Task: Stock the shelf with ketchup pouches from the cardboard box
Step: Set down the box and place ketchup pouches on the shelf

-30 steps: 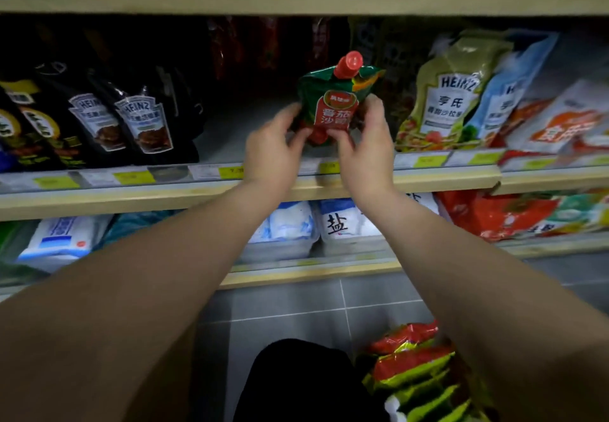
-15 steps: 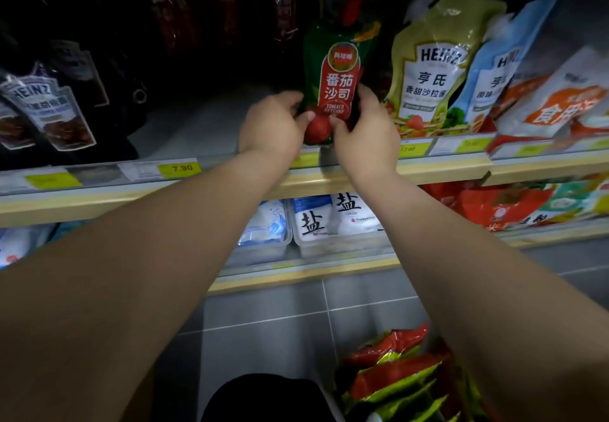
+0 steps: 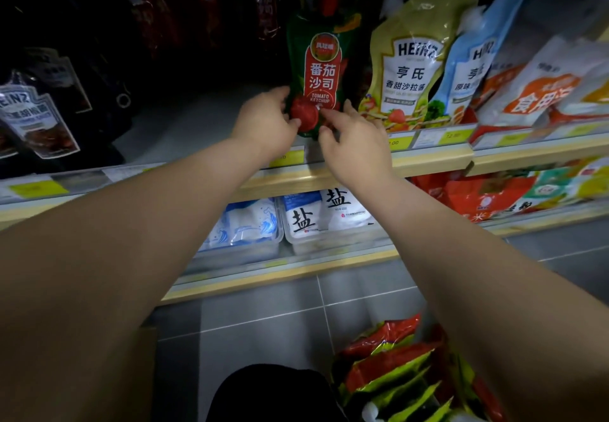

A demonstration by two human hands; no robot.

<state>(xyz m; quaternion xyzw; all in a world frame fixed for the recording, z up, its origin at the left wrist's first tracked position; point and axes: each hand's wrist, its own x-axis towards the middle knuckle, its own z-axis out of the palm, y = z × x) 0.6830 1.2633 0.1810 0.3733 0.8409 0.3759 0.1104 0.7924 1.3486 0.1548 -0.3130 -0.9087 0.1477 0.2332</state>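
Observation:
A green and red ketchup pouch (image 3: 321,69) stands upright near the front of the wooden shelf (image 3: 428,161), label towards me. My left hand (image 3: 263,125) pinches its lower left corner, thumb on the front and fingers behind. My right hand (image 3: 356,145) is just right of the base with fingers spread and straight, and one fingertip touches the pouch's lower edge. Several more red and green ketchup pouches (image 3: 392,369) lie packed together on the floor at the bottom right. The box around them is hardly visible.
Heinz salad dressing pouches (image 3: 408,59) stand right beside the ketchup pouch, with orange and white bags (image 3: 540,89) further right. Dark Heinz pouches (image 3: 33,115) are at the far left, and bare shelf floor (image 3: 184,125) lies between. Salt bags (image 3: 316,217) fill the shelf below.
The pouch went from tilted in both hands to upright on the shelf. My right hand has loosened and drawn back slightly, while my left hand stays on the lower corner.

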